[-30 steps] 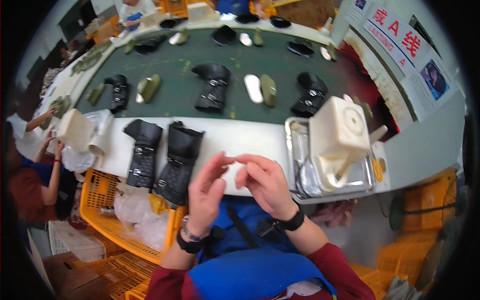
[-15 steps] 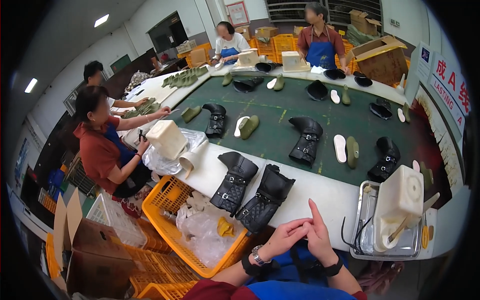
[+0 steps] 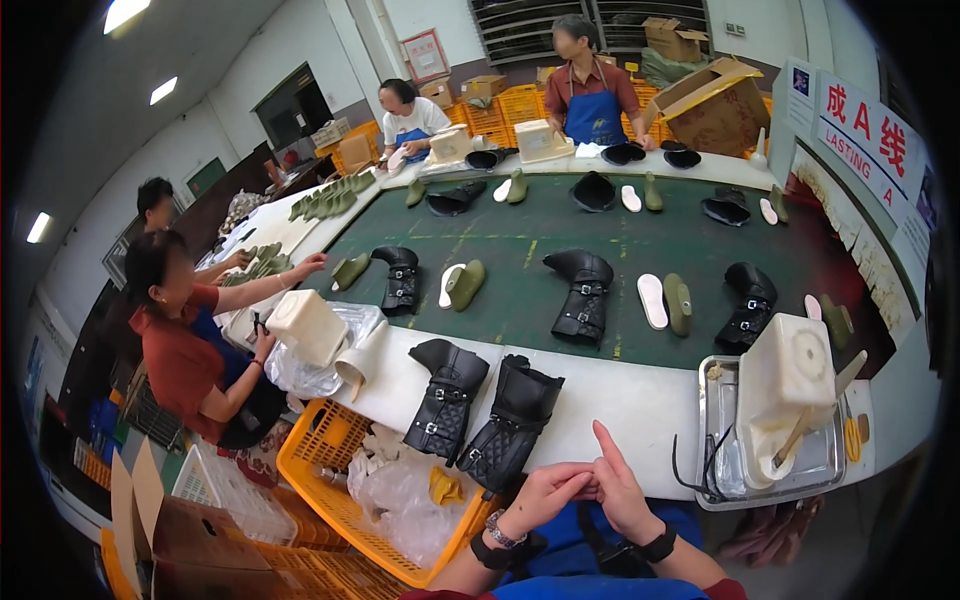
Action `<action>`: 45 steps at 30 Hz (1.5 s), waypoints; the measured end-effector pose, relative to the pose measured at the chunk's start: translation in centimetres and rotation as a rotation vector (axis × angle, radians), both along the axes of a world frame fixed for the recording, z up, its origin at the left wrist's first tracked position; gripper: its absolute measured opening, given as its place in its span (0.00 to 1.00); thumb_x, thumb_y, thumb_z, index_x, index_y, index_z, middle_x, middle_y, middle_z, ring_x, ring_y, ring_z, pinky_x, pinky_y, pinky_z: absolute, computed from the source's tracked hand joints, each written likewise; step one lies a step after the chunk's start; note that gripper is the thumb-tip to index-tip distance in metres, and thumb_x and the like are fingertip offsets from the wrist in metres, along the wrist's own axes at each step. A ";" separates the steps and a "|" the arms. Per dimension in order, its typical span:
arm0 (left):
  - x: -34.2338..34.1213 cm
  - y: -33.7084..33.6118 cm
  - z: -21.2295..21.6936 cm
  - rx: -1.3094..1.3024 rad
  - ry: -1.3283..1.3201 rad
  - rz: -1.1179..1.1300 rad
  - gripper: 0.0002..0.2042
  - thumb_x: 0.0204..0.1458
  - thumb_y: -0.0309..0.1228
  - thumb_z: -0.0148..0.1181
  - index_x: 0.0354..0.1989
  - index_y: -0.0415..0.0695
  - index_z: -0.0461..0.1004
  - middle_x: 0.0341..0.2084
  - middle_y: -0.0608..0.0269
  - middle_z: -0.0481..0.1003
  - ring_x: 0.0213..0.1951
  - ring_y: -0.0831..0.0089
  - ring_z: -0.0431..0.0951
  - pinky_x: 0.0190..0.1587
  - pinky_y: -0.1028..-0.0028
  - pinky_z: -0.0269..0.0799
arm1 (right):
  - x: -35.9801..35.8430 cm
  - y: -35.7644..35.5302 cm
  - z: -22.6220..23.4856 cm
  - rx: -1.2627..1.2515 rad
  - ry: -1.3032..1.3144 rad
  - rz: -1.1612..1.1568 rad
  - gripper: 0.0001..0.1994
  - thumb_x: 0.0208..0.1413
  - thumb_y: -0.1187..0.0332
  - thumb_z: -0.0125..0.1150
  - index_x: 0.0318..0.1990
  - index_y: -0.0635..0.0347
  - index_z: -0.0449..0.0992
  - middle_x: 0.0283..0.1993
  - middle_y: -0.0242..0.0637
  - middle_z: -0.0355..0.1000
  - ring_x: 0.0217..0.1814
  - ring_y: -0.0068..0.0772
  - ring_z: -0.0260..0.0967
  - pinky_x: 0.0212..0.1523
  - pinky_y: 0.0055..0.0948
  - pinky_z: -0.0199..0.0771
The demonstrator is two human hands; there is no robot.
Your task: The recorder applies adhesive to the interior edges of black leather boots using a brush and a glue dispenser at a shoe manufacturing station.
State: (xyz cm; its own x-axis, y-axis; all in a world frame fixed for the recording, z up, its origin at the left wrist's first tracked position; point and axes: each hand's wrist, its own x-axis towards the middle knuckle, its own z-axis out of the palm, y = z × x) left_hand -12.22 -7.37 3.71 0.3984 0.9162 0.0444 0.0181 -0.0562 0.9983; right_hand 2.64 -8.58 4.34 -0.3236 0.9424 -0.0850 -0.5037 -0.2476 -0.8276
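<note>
A person's two bare hands meet at the near edge of a white worktable [image 3: 620, 395]. The left hand [image 3: 543, 494] and the right hand [image 3: 618, 485] touch at the fingertips, palms turned toward each other; the right forefinger points up and away. Whether anything small is pinched between them cannot be told (no object shows there). Each wrist wears a dark band, the left also a metal watch.

Just beyond and to the left of the hands, two black buckled boots [image 3: 485, 415] lie side by side on the table, their shafts hanging over the near edge above a yellow crate [image 3: 318, 455] filled with clear plastic bags. To the right of the hands stands a metal tray [image 3: 712, 440] holding a cream plastic jug [image 3: 785, 385] with a brush leaning in it.

Farther off runs a green conveyor belt [image 3: 530, 265] carrying more black boots, olive shoe forms and white insoles. A person in a red shirt [image 3: 180, 350] works at the left; two more people stand at the far end.
</note>
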 end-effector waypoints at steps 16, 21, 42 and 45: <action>0.5 0.2 -0.9 0.208 0.171 0.324 0.08 0.54 0.27 0.54 0.26 0.35 0.73 0.16 0.63 0.73 0.21 0.83 0.69 0.23 0.80 0.65 | -1.2 -0.5 -0.1 0.466 -0.577 -0.033 0.30 0.60 0.69 0.47 0.67 0.62 0.43 0.24 0.32 0.63 0.25 0.20 0.58 0.31 0.20 0.62; 0.7 -0.2 -0.6 0.143 0.057 0.346 0.06 0.53 0.25 0.55 0.31 0.35 0.75 0.20 0.61 0.76 0.23 0.81 0.72 0.26 0.80 0.67 | -0.6 -0.2 -0.1 0.478 -0.627 -0.039 0.29 0.60 0.69 0.48 0.67 0.61 0.45 0.25 0.34 0.67 0.25 0.21 0.61 0.33 0.21 0.64; -5.0 4.9 -3.6 0.634 0.955 0.585 0.43 0.40 0.40 0.67 0.63 0.41 0.50 0.56 0.41 0.59 0.57 0.45 0.58 0.58 0.55 0.52 | -0.3 1.1 -3.9 0.746 -1.075 0.105 0.20 0.54 0.65 0.54 0.55 0.57 0.64 0.33 0.43 0.73 0.33 0.47 0.71 0.33 0.40 0.71; -5.5 5.6 -7.0 0.459 1.167 0.519 0.54 0.33 0.49 0.69 0.66 0.41 0.42 0.54 0.38 0.60 0.56 0.45 0.60 0.56 0.56 0.55 | 0.4 1.1 -5.9 0.788 -1.244 0.191 0.16 0.53 0.65 0.54 0.49 0.58 0.68 0.32 0.44 0.73 0.34 0.48 0.71 0.33 0.42 0.71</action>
